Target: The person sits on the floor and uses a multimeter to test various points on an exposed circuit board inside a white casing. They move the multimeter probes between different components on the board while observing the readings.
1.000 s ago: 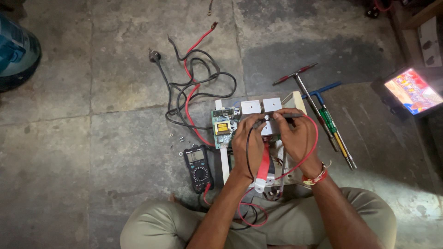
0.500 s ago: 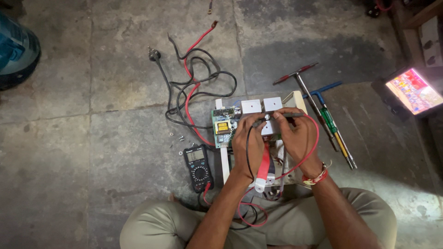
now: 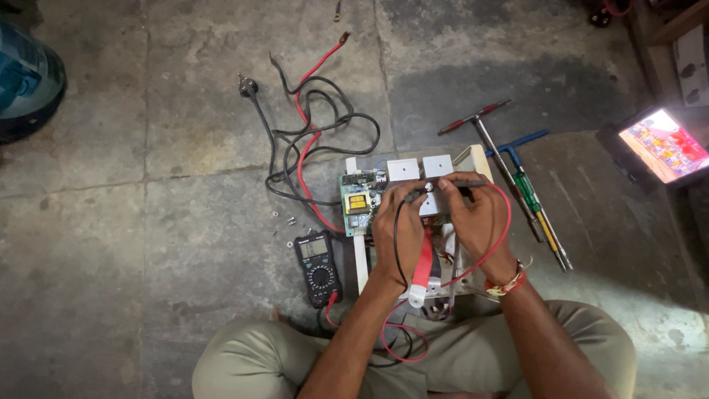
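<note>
Probing: both hands are pressing multimeter probes onto the opened electrical unit [image 3: 413, 222], which is sitting on the stone floor [image 3: 148, 222] just in front of the person's crossed legs, so it is staying within easy reach.
Left hand: the left hand [image 3: 397, 225] is closing narrowly around the black probe [image 3: 408, 198], tip pointing down into the unit; the black lead is trailing over the wrist toward the lap.
Right hand: the right hand [image 3: 476, 218] is pinching the red probe [image 3: 469, 183], lying nearly flat across the top of the unit; its red lead [image 3: 502, 229] is looping round the outside of the wrist, keeping clear of the work.
Circuit board: the green circuit board [image 3: 357, 199] with a yellow part is sitting exposed at the unit's left edge, just beside the left hand.
Meter: the black multimeter [image 3: 317, 266] is lying face up on the floor to the left of the unit, its dial and screen turned toward the person for reading.
Cables: a tangle of black and red cables [image 3: 310, 148] with a plug is spreading away behind the unit, well apart from the hands.
Tools: T-handle wrenches and screwdrivers [image 3: 528, 192] are lying to the right, near the right hand.
Screen: a lit tablet [image 3: 665, 144] is propped at the far right.
</note>
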